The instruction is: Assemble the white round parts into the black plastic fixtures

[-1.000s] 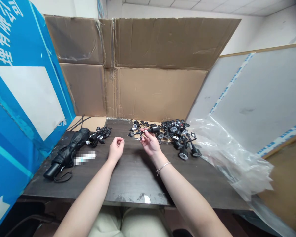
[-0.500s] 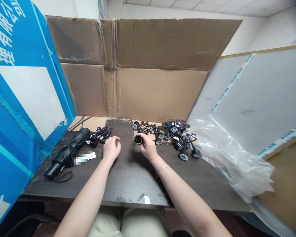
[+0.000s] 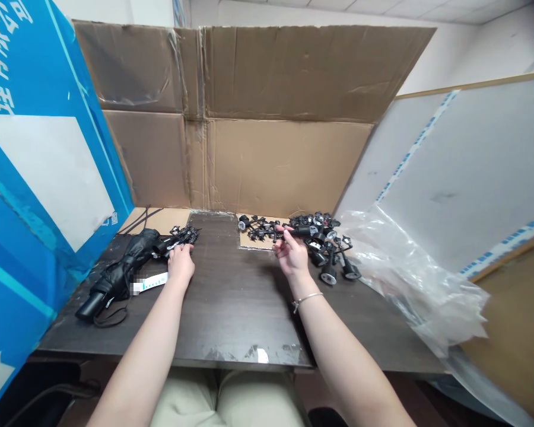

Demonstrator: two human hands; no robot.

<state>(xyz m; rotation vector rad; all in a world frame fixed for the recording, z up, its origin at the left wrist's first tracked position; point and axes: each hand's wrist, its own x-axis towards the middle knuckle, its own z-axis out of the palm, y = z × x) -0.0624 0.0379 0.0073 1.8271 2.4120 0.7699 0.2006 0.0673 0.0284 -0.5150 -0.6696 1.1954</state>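
My left hand (image 3: 180, 263) reaches left across the dark table (image 3: 231, 308), its fingers at a small pile of black plastic parts (image 3: 182, 235); whether they grip one is hidden. My right hand (image 3: 291, 254) is closed on a black plastic part (image 3: 299, 232) at the edge of a bigger heap of black parts (image 3: 324, 243) to the right. More small black parts (image 3: 256, 226) lie on a piece of cardboard at the table's back.
A folded black umbrella (image 3: 122, 271) lies at the left with a white tag. Cardboard sheets (image 3: 271, 118) wall the back, a blue board (image 3: 35, 154) the left, grey panels (image 3: 463, 166) the right. A crumpled clear plastic bag (image 3: 409, 279) lies at right.
My left hand has moved left to the small pile. My right hand has moved right from the table's middle to the bigger heap and now pinches a different black part.
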